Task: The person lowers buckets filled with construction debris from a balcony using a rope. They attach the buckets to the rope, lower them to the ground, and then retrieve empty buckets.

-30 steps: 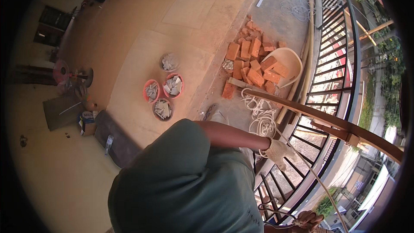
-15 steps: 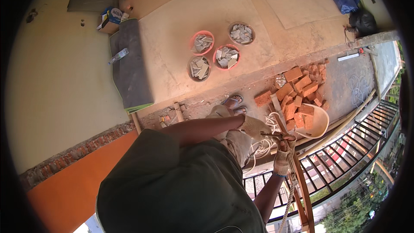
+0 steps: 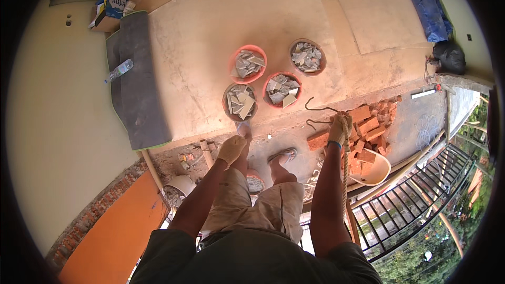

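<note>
My right hand [image 3: 340, 128], in a pale work glove, is closed round a thick rope [image 3: 345, 179] above the brick pile. Dark bent metal hooks [image 3: 321, 109] stick out from this hand to the left, and the rope hangs from it toward my body. My left hand [image 3: 231, 150], also gloved, is apart from the rope over my left leg; its fingers look curled together with nothing visible in them. Ahead stand several buckets of broken grey tile pieces, among them a red bucket [image 3: 231, 68] and a dark bucket [image 3: 224, 106] close to my left foot.
Orange bricks [image 3: 368, 126] lie heaped by a pale tub [image 3: 386, 171] on the right. A black railing [image 3: 415, 200] borders the drop there. A raised floor edge [image 3: 294, 121] runs ahead of my feet. A dark mat [image 3: 139, 84] with a bottle lies left; another bucket [image 3: 256, 175] stands between my legs.
My hands have come apart: the left let go of the rope and hooks and moved left, while the right carried them forward over the bricks. My body has turned toward the buckets.
</note>
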A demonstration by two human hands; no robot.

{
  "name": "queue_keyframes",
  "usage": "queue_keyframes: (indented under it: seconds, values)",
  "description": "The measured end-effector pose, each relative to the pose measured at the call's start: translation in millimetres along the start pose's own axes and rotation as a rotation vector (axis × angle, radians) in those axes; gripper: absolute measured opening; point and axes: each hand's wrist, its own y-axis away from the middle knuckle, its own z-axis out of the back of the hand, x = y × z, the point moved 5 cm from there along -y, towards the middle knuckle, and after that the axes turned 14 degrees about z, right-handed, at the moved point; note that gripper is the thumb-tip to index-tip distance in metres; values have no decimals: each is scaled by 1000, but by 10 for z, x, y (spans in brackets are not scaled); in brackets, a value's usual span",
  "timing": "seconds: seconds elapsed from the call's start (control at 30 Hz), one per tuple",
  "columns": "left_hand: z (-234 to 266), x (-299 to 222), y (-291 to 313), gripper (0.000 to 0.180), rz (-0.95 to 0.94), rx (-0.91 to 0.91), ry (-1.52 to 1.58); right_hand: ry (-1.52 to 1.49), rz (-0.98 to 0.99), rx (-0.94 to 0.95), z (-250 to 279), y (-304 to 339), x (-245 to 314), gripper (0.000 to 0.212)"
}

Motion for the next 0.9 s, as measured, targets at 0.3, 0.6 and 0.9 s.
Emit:
queue_keyframes:
  seconds: [0.3,0.6,0.9]
  values:
    - [-779,-2485,-1420,22,-673,54,117,177,323,49,-928,-1737,-1117,14]
    - [-2374,-3678,-3232,36,-1012,-234,-825,277,311,258,-1011,-2011,-1146,18]
    - [-2398,-3519,-3364,21,-1361,116,-1356,355,-106,202,-512,-1466,-1163,21]
